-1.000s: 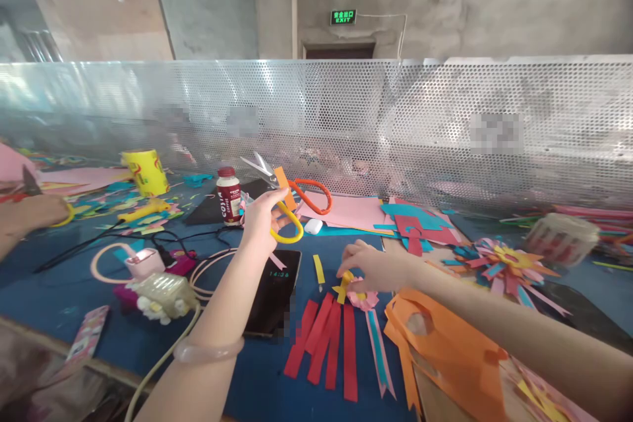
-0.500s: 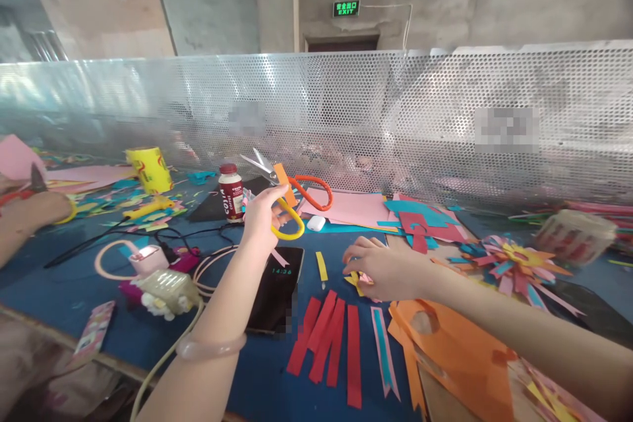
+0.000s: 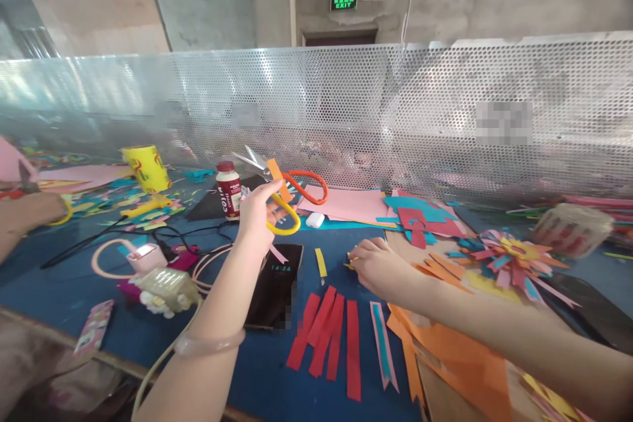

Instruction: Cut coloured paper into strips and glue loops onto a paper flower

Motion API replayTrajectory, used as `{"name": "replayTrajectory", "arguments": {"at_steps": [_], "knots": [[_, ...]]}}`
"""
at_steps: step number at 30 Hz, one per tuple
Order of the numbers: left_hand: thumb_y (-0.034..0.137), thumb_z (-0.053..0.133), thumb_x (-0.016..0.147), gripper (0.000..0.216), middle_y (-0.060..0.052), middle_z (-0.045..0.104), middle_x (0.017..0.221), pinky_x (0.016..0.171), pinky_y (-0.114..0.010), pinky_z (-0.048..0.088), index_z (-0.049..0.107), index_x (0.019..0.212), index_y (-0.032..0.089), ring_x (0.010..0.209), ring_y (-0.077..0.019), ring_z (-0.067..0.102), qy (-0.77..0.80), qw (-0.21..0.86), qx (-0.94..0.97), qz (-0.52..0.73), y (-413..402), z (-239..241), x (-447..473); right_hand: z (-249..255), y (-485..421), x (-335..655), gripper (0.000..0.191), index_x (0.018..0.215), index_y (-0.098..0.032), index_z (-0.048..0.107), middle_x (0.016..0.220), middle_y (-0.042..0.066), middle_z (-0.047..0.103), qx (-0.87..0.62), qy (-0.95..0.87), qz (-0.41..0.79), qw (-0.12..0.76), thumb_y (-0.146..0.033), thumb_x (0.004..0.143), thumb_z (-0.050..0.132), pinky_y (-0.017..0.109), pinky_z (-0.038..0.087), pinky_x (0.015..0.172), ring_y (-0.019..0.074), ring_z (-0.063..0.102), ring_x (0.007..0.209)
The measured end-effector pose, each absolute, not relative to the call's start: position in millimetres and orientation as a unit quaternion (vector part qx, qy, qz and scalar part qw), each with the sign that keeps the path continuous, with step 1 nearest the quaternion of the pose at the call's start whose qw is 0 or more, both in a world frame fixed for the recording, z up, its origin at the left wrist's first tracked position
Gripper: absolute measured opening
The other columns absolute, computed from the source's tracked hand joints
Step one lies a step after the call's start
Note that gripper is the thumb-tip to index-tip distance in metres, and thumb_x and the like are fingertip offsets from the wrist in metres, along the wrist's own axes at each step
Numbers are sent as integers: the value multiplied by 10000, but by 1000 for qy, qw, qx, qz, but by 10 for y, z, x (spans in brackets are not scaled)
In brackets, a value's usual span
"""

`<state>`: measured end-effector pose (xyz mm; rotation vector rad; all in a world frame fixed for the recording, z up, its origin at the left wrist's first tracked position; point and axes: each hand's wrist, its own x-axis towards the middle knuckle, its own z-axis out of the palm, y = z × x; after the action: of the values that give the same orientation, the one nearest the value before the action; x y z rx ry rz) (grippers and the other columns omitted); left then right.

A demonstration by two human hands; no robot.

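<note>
My left hand (image 3: pixel 261 208), raised above the table, is closed on a pair of scissors (image 3: pixel 316 192) with one red-orange and one yellow handle loop. Its blades are spread and point to the upper left. A short orange paper strip (image 3: pixel 275 175) is held against the scissors by the same hand. Down on the blue table, my right hand (image 3: pixel 373 265) has its fingers curled over a small yellow paper piece (image 3: pixel 351 261), which is mostly hidden. Nearby lie a narrow yellow strip (image 3: pixel 321 264), several red strips (image 3: pixel 353 349) and a pink-and-blue ribbon strip (image 3: pixel 384 343).
A phone (image 3: pixel 277 290) and a coffee bottle (image 3: pixel 228 191) stand near my left arm. To the right are orange paper (image 3: pixel 465 356) and a multicoloured paper flower (image 3: pixel 514 256). Cables, a charger (image 3: pixel 147 257) and a yellow roll (image 3: pixel 147 168) lie left, beside another person's hand (image 3: pixel 37 217).
My right fingers have curled further, covering more of the yellow paper, and the right forearm has lowered, exposing orange strips behind it. My left hand keeps its hold; the view has shifted slightly.
</note>
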<state>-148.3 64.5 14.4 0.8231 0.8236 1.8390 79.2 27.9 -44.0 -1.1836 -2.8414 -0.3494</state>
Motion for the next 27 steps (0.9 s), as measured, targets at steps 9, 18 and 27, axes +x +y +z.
{"name": "replayTrajectory", "arguments": {"at_steps": [9, 18, 27], "knots": [[228, 748, 545, 234, -17, 602, 693, 567, -335, 569, 624, 721, 134, 608, -154, 598, 338, 467, 318, 753, 634, 167, -1482, -292, 405, 553, 299, 968, -126, 666, 801, 109, 688, -496, -851, -125, 123, -117, 880, 380, 327, 397, 773, 231, 616, 807], [216, 752, 552, 235, -15, 610, 762, 566, -333, 573, 641, 744, 141, 587, -135, 596, 331, 469, 305, 760, 674, 162, -1524, -390, 339, -64, 325, 922, -137, 671, 937, 126, 652, -394, -912, -22, 110, -317, 911, 401, 406, 382, 853, 278, 516, 973], [225, 743, 550, 244, 1, 601, 721, 566, -321, 566, 647, 758, 140, 536, -113, 580, 338, 466, 302, 760, 666, 157, -1538, -434, 1056, -758, 423, 1120, -242, 602, 1239, 97, 518, -429, -882, 142, 133, -506, 790, 576, 540, 363, 881, 368, 405, 1138]]}}
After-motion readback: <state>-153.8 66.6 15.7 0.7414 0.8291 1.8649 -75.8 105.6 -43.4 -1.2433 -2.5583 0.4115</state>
